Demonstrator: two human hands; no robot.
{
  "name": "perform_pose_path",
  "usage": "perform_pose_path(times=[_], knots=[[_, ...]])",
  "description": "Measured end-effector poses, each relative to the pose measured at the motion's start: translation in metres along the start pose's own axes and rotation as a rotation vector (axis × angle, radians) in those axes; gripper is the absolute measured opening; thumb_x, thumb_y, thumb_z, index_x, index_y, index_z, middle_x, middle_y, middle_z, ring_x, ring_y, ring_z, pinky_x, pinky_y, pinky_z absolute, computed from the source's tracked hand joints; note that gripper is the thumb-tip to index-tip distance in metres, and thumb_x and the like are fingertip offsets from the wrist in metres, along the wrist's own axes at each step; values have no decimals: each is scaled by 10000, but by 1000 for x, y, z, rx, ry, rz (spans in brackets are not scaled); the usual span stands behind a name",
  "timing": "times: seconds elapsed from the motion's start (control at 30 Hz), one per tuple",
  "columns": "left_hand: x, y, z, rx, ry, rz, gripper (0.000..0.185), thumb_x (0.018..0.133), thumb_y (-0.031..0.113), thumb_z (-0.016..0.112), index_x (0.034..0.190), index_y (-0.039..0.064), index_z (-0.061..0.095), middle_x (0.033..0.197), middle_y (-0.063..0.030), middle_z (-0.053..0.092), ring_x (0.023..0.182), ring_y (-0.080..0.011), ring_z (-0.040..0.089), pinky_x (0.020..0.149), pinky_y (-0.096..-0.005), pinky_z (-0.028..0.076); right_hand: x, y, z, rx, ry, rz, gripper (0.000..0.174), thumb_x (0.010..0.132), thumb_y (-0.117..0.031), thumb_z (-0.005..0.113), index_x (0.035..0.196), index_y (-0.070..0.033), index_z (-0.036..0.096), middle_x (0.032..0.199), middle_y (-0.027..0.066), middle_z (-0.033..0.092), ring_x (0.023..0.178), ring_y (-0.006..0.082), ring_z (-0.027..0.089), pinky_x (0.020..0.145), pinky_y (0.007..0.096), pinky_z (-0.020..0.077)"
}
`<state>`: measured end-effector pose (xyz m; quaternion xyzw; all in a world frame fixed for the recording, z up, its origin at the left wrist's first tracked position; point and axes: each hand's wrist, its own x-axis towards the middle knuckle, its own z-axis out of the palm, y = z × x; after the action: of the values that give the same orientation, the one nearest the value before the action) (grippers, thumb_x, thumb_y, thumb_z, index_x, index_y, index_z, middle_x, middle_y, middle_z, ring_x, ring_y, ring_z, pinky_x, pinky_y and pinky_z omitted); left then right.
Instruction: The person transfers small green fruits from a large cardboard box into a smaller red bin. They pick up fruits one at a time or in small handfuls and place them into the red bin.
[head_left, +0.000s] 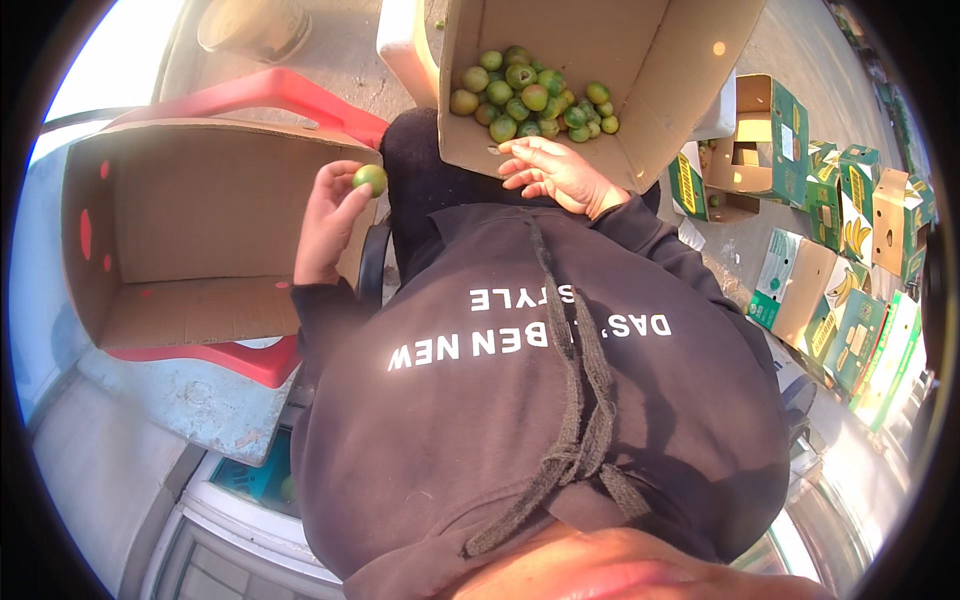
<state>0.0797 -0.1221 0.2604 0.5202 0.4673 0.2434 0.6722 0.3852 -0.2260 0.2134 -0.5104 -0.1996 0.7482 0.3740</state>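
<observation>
My left hand (335, 214) holds a green tomato (369, 180) with a yellowish tinge between thumb and fingers. It is beside the right edge of an open cardboard box (202, 202), which rests on a red plastic chair (281, 86). My right hand (555, 172) is at the near rim of a second cardboard box (592, 45), its fingers loosely bent and apart with nothing seen in them. Inside that box lies a heap of green tomatoes (534, 97), some turning orange. Its near edge is over my dark-clothed lap.
On the right stand several green and white banana cartons (855, 195), one open carton (750, 157) nearer. A pale bucket (255, 30) is on the ground at upper left. A worn light-blue board (187, 405) lies under the chair, beside a white-framed glass panel (240, 547). A black armrest (373, 262) is by my left forearm.
</observation>
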Motion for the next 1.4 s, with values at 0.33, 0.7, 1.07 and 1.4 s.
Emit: perform_pose_path(times=[0.33, 0.7, 1.07, 1.4], knots=[[57, -19, 82, 213, -130, 156, 358, 868, 94, 595, 1188, -12, 478, 1125, -85, 562, 872, -90, 541, 801, -243, 461, -3, 15, -37, -143, 294, -35, 542, 900, -317, 566, 1311, -24, 369, 1146, 127, 521, 939, 197, 589, 775, 306, 503], [16, -36, 65, 99, -6, -145, 303, 922, 170, 553, 1197, 57, 492, 1157, -49, 566, 947, -104, 555, 795, -243, 441, 72, -10, -71, -1307, 561, -624, 447, 809, -213, 602, 1184, -20, 457, 1046, 245, 548, 955, 400, 558, 784, 451, 473], [32, -28, 102, -417, -111, -319, 386, 960, 350, 458, 1243, 88, 479, 1149, -59, 561, 972, -149, 570, 742, -285, 473, 22, -5, -2, -675, 140, -578, 552, 809, -321, 658, 1230, -23, 460, 1065, 192, 591, 946, 301, 605, 798, 381, 486], [16, -51, -1, -369, 344, -202, 385, 932, 245, 533, 1253, 53, 438, 1159, -98, 544, 969, -227, 604, 746, -288, 484, 54, 35, -127, -1251, 797, -414, 319, 775, -150, 597, 1051, -11, 517, 1004, 234, 521, 922, 407, 556, 794, 462, 470]])
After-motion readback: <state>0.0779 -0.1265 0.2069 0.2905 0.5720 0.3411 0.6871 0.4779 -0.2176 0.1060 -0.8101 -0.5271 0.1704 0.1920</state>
